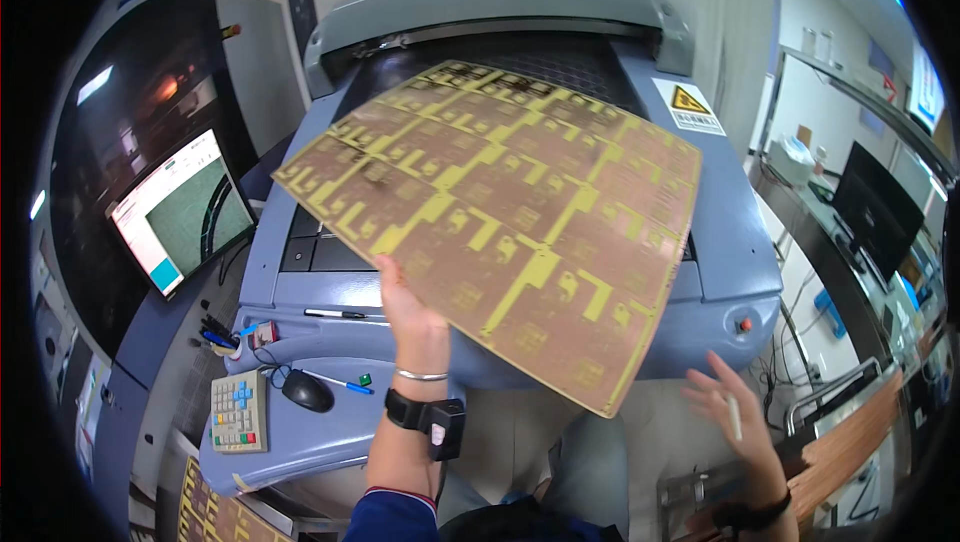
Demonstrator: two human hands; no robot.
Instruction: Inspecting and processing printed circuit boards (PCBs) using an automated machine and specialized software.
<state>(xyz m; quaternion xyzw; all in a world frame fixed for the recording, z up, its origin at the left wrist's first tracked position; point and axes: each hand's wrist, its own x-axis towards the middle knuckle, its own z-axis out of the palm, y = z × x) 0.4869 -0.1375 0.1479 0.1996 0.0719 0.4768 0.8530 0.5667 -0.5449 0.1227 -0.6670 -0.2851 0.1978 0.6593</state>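
A large copper-coloured circuit board panel (520, 212) with repeated yellow-green patterns is raised at a tilt over the machine bed. My left hand (410, 312) grips its near left edge, thumb on the upper face; the other fingers are hidden beneath. To the right of the panel, apart from it, my right hand (735, 412) hangs in the air with fingers spread and somewhat blurred. A slim whitish piece (734, 418) shows against that hand; whether it is held or worn on a finger I cannot make out.
Behind the panel stands a blue-grey machine (500, 2) with a dark bed. A monitor (185, 212) is at left. The side shelf bears a keypad (239, 412), a mouse (306, 391), and pens (335, 314). Another patterned panel (225, 512) lies low at left; a red button (743, 325) is at right.
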